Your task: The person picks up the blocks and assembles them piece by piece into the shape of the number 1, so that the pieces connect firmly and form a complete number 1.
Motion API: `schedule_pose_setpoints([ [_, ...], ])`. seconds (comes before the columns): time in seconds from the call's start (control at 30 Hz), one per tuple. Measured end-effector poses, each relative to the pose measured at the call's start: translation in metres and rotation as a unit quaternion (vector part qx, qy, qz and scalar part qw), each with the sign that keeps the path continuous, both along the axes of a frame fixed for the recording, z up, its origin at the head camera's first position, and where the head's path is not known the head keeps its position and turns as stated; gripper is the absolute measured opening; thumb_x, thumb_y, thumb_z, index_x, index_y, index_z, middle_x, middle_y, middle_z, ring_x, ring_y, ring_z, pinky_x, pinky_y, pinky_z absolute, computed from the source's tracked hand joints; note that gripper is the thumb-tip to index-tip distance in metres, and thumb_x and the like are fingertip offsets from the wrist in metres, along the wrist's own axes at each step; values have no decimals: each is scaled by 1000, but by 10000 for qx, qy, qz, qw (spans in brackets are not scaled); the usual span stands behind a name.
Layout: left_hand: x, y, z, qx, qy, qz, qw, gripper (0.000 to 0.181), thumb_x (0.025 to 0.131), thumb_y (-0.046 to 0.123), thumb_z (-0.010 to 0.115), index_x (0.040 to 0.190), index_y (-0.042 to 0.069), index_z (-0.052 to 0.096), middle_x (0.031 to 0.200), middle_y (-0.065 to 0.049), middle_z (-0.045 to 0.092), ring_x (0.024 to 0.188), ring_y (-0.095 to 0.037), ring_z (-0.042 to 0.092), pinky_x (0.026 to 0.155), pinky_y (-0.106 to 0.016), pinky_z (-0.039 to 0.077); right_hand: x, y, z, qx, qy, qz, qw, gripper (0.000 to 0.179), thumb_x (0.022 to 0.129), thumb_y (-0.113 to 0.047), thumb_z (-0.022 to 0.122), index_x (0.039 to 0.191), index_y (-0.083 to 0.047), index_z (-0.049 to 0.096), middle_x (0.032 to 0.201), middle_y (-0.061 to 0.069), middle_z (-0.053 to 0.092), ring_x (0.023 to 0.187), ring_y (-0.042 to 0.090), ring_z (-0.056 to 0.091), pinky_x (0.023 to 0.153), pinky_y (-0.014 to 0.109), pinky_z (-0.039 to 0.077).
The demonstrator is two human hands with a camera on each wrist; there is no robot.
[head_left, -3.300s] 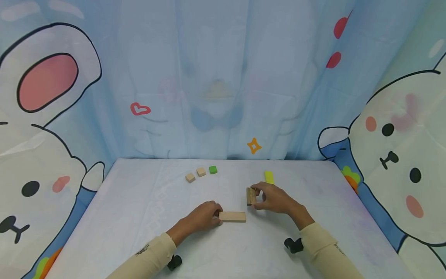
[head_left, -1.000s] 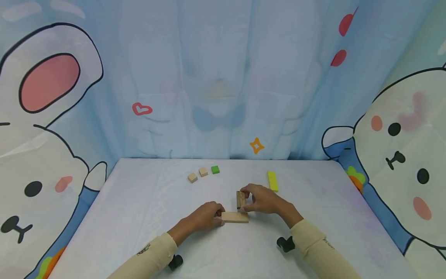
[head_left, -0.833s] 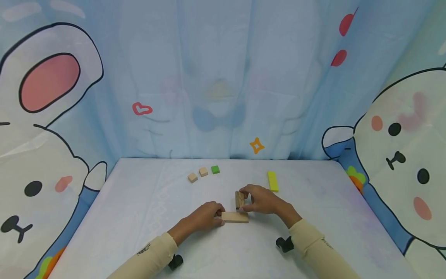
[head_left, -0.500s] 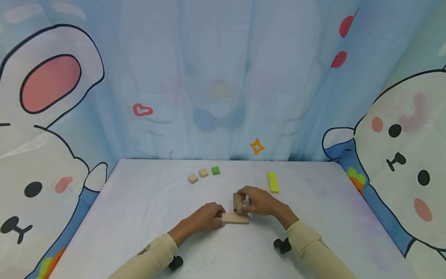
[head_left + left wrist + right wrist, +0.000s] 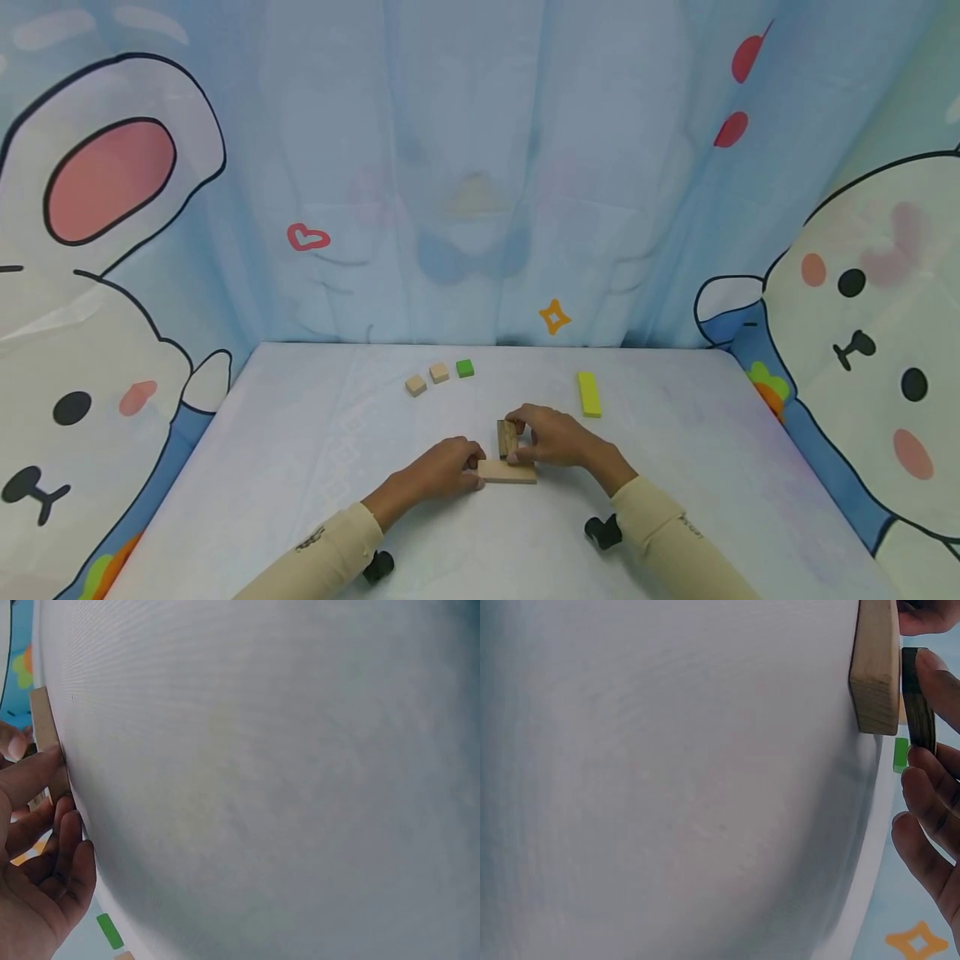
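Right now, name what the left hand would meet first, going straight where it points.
Past the wooden plank it holds, probably the dark block in the right hand; relative height is unclear.

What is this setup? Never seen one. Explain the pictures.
No robot: these are a person's bare hands. The wide picture comes from a camera on the head, looking forward and down; the two sideways ones from one on each wrist. On the white table lie a yellow block, a green cube and two pale cubes. The left hand holds one end of a pale plank; the right hand pinches a darker wooden block right by the plank. Whether those two touch is unclear.
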State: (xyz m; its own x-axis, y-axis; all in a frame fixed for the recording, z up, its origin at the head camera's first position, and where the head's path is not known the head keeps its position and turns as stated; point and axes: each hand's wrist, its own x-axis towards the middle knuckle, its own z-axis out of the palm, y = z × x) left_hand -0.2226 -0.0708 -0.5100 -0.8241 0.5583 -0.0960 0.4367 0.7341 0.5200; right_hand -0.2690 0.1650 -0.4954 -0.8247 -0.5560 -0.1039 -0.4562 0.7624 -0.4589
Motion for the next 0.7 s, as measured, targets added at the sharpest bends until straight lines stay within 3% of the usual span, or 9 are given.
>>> schedule_pose_setpoints([
  [0.7, -1, -2, -1, 156, -22, -28, 9999, 28, 90, 20, 76, 113, 5, 69, 86, 5, 59, 75, -3, 49, 69, -20, 44, -3, -5, -9, 102, -174, -152, 9997, 67, 80, -44, 83, 133, -11, 60, 99, -9, 59, 81, 9, 50, 71, 29, 44],
])
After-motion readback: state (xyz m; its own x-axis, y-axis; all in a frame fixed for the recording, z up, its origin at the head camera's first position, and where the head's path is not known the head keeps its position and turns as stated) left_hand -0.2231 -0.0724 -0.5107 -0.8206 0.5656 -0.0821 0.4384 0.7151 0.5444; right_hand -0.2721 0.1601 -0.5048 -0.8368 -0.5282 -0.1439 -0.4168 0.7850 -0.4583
